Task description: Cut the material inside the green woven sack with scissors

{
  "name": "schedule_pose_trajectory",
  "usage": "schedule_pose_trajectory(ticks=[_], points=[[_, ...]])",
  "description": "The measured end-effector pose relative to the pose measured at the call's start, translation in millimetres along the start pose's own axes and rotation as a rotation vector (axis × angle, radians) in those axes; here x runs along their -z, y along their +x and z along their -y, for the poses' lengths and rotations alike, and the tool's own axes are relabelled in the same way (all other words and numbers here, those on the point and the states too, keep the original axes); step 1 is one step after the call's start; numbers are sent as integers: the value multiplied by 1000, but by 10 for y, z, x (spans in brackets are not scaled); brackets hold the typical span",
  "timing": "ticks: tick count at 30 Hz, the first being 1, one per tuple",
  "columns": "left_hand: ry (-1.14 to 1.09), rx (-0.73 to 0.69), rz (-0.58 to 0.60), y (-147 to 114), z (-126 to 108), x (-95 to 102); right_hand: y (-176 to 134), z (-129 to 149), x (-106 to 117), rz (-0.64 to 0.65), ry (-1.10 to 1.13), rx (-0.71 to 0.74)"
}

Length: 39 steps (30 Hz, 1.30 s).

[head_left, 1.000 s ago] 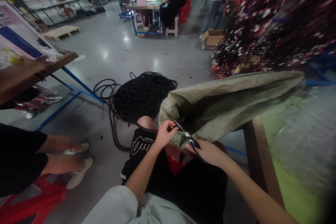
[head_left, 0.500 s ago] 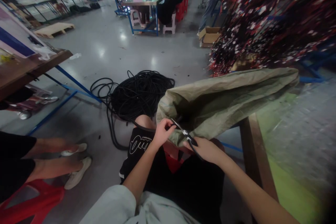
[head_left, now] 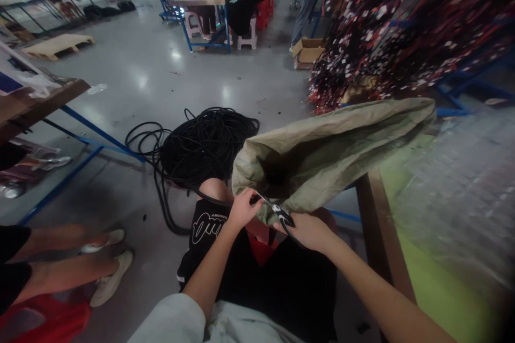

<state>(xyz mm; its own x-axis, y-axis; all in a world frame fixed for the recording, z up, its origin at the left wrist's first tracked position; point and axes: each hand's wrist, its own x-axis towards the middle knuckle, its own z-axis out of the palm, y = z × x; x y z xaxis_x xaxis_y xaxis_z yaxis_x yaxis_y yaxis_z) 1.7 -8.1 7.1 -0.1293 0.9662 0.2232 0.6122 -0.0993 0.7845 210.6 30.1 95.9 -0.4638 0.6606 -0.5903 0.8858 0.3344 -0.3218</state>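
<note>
Scissors: (head_left: 277,209) in front of our sack's near lip, over our lap; black handles, blades up and away to the left. Can't tell if the blades are parted.
Right grip: our right hand (head_left: 309,229) is wrapped round the handles.
Left grip: our left hand (head_left: 243,210) is pinching a small dark piece (head_left: 254,199) at the fingertips; looks like cord, too small to be sure.
Key relation: scissors' long axis runs from our right palm up-left to our left fingertips. Tips sit just beside the pinched piece; left hand is nearer the tips, right hand holds the back end.
Sack: olive cloth (head_left: 322,124), mouth gaping just beyond our hands; long axis runs off right, past the far-left corner of the right bench (head_left: 388,236).
Cord pile: black coils (head_left: 209,142) on the floor (head_left: 201,83), beyond our left knee, loose loops trailing left toward the left bench's blue leg (head_left: 102,131).
Right side: dark red strand bundle (head_left: 362,37), beyond the sack.
Left side: co-worker's shoe (head_left: 110,281) on the floor, red stool (head_left: 48,319) at the near-left.
Far: open carton (head_left: 309,53) on the floor; people seated at a table.
</note>
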Motion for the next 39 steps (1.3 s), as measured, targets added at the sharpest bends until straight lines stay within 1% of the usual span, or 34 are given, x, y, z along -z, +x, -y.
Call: schedule_pose_trajectory(ticks=[3, 6, 8, 9, 12, 15, 20, 24, 29, 32, 34, 37, 39], points=[[54, -12, -4, -23, 83, -99, 10, 7, -15, -17, -18, -41], [132, -50, -77, -11, 165, -170, 13, 19, 30, -14, 34, -66], [189, -94, -92, 22, 203, -184, 10, 21, 86, 9, 80, -74], [215, -121, -76, 42, 216, -184, 8, 18, 115, 16, 92, -75], [280, -192, 24, 93, 235, -183, 4, -9, 188, 10, 78, -91], [326, -205, 98, 115, 238, -196, 12, -45, 227, 0, 74, -104], [302, -202, 123, 159, 237, -216, 45, -67, 260, 35, 147, -129], [243, -166, 141, 208, 230, -207, 61, -57, 241, 39, 202, -141], [227, -155, 116, 188, 235, -210, 63, -89, 182, -18, 139, -148], [221, -150, 94, 140, 239, -223, 60, -109, 180, -14, 182, -89], [184, -133, 60, 106, 237, -225, 56, -99, 176, -15, 208, -57], [109, -118, -17, 59, 241, -204, 51, -48, 132, -90, 185, -44], [87, -124, -47, 25, 255, -177, 44, -6, 82, -147, 144, -45]])
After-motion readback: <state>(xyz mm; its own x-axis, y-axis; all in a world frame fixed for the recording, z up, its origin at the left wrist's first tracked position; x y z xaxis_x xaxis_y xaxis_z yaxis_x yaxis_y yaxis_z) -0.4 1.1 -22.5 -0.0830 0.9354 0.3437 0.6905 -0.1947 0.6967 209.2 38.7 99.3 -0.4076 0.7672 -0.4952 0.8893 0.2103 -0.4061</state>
